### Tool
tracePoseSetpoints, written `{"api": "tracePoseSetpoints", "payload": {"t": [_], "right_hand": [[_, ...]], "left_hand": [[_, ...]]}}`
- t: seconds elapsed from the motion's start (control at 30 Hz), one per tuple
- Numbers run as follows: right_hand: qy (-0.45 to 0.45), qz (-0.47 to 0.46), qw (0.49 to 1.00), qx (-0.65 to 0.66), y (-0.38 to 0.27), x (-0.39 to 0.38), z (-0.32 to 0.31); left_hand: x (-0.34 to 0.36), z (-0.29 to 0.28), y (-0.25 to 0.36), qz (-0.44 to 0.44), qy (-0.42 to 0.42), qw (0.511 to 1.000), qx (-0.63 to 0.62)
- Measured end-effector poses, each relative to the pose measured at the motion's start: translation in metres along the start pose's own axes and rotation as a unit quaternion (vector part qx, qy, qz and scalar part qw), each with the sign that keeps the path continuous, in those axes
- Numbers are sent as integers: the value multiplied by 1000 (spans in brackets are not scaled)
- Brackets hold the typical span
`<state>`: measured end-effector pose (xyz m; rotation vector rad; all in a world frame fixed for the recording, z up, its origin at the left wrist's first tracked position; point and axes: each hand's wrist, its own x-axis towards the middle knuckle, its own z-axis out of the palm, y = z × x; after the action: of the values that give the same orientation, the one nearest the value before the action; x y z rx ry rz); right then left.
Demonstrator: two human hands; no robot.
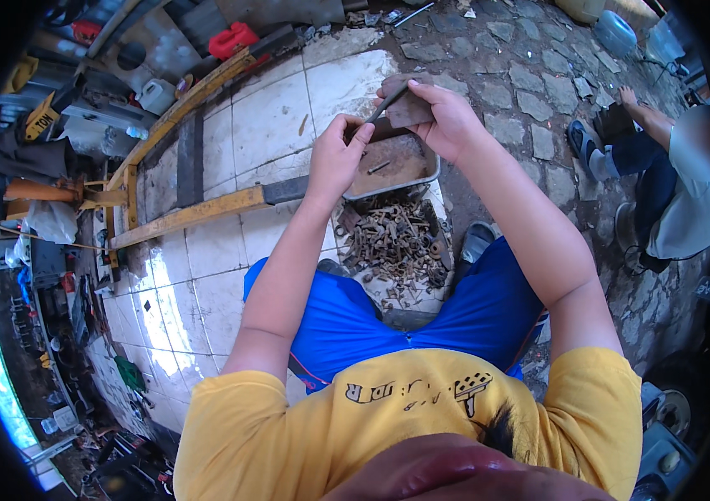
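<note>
— What was held up there?

— A flat, dull brown block [412, 107], rusty-looking, gripped in the right hand [447, 121] and tilted above the tray.

— And the other piece?

— A thin dark rod [386, 105], slanting up to the right. Its lower end sat pinched in the left hand [336, 157]; its upper end lay against the block's face.

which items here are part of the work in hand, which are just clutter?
In hand:
- left hand, pinching the thin dark rod
- right hand, gripping the flat rusty piece
- metal tray below the hands
- pile of rusty bolts

Lying about:
- yellow metal frame
- red container
- white jug
- blue water bottle
</note>
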<state>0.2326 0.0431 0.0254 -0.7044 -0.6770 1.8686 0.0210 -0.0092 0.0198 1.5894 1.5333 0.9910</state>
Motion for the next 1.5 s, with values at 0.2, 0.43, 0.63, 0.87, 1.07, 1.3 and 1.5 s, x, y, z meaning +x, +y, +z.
{"api": "tracePoseSetpoints", "payload": {"t": [0.2,0.43,0.63,0.87,1.07,1.3,1.5], "right_hand": [[-33,14,999,-10,-4,-6,6],[-42,-9,999,-11,0,-7,9],[-46,11,998,-28,2,-12,14],[-28,43,997,-58,14,-12,22],[-9,46,995,-86,18,-14,22],[13,69,997,-31,22,-8,14],[-2,71,996,-59,17,-15,21]], "left_hand": [[-1,-4,2,98,21,984,150],[-4,-5,12,126,43,976,173],[-4,-1,8,154,43,969,190],[-2,-4,10,58,0,987,147],[5,-1,-14,8,-23,999,23],[7,-2,-14,18,-25,999,40],[3,-6,-4,12,-34,996,77]]}}
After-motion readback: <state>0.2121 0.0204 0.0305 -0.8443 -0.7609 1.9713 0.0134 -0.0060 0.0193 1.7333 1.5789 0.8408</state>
